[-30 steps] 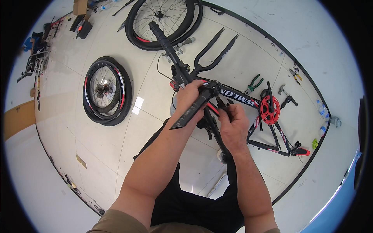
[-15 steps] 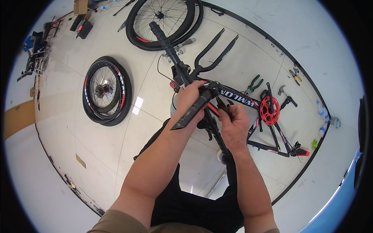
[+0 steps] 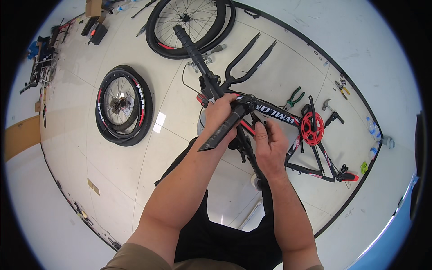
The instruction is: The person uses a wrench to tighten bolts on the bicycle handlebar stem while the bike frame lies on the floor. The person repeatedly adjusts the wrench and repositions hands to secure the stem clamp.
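I see a person bending over a black bike frame (image 3: 275,112) with red and white marks. The frame is right in front of the person and goes out to the right. Its fork (image 3: 259,63) points up and away, with two long legs. The handlebar (image 3: 198,58) runs across, from the far left side down to near the person's knees.

The left hand (image 3: 219,113) is curled around a black tube (image 3: 221,134) from below. Skin shows on both sides of the tube, so the hand is closed on it. The tube has a slanted end that hangs over the left arm.

The right hand (image 3: 273,148) is close by, on the other side of the tube. Its thumb and fingers bend in by a small dark part (image 3: 266,123). I cannot tell if they pinch it tight or only touch it. The two hands are near each other but apart.

A big red toothed ring (image 3: 312,128) sits on the frame, past the right hand. Pliers with green handles (image 3: 294,98) lie just beside the frame, and a hammer (image 3: 326,104) lies near the ring. Some clear bottles (image 3: 372,127) are by the wall. One wheel (image 3: 146,118) lies on the shiny floor (image 3: 117,175) at the left, and another wheel (image 3: 154,38) lies farther off.
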A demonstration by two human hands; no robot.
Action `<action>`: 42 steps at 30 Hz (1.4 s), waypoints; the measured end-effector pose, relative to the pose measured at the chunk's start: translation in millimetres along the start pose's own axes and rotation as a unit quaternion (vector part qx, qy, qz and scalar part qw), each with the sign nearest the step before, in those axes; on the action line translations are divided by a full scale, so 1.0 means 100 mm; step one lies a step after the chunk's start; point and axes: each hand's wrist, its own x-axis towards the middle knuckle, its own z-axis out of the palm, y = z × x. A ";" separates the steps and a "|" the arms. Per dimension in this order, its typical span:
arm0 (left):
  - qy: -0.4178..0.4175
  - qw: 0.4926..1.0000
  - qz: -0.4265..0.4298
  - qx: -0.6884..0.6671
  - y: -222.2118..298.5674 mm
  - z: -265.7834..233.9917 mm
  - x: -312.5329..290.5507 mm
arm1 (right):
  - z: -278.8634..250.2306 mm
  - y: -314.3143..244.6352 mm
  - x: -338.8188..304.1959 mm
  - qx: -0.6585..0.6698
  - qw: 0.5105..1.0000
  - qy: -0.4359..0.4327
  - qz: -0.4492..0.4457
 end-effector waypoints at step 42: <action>0.009 1.000 0.018 0.003 -0.01 0.00 -0.01 | 0.11 0.08 0.04 -0.055 0.998 0.023 -0.002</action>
